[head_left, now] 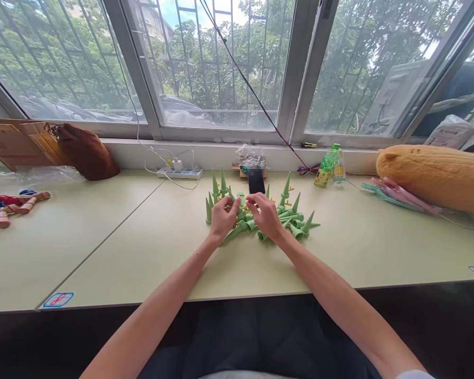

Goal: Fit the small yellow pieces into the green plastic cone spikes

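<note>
A pile of light green plastic plant-watering spikes [290,216] lies on the table, several standing point up and others on their sides. Small yellow valve pieces [287,202] show on some of them. Over the pile's left part, my left hand [223,217] has its thumb and fingers pinched together. My right hand [264,213] faces it a short way off, fingers curled into a pinch. A bit of light green plastic shows between the two hands. Whatever sits in either pinch is too small or hidden to name.
Behind the pile lies a black phone [256,180] near crumpled clear plastic [250,155]. A power strip [181,173] with white cables, a green-capped bottle [327,166] and an orange plush [434,176] line the back. Wooden kendama-like toys [13,208] and a brown bag [87,151] are at left.
</note>
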`<state>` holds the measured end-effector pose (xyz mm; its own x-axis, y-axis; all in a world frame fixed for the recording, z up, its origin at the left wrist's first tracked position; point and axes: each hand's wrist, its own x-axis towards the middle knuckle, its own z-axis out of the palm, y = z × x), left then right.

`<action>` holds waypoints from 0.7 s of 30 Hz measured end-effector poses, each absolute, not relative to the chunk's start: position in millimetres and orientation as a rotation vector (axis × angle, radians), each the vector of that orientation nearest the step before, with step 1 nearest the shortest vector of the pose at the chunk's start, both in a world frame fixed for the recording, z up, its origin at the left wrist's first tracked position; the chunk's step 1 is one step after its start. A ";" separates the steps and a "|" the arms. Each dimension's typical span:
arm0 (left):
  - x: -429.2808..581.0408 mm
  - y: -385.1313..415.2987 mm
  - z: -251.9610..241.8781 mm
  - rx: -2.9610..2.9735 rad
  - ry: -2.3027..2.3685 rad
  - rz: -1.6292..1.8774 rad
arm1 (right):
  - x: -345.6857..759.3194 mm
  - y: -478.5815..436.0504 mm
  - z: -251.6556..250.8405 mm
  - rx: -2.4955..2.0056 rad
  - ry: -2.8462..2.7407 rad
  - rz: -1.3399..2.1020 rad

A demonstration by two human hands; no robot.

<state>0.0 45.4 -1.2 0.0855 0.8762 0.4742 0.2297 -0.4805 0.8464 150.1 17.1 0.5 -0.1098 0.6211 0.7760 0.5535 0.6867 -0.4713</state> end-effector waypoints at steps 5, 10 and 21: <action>-1.0 45.8 -1.4 1.806 1.105 1.433 | 150.3 17.1 0.2 -0.941 -1.777 0.090; -1.0 43.9 0.2 1.799 1.097 1.440 | 150.7 16.7 1.2 -0.936 -1.785 0.089; -1.9 39.9 3.2 1.842 1.090 1.438 | 151.7 16.2 0.3 -0.964 -1.780 0.157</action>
<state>-1.9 39.9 3.2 0.0966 0.8550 0.5096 0.2595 -0.5159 0.8164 151.7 16.2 0.3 -0.1184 0.6703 0.7326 0.5315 0.6660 -0.5235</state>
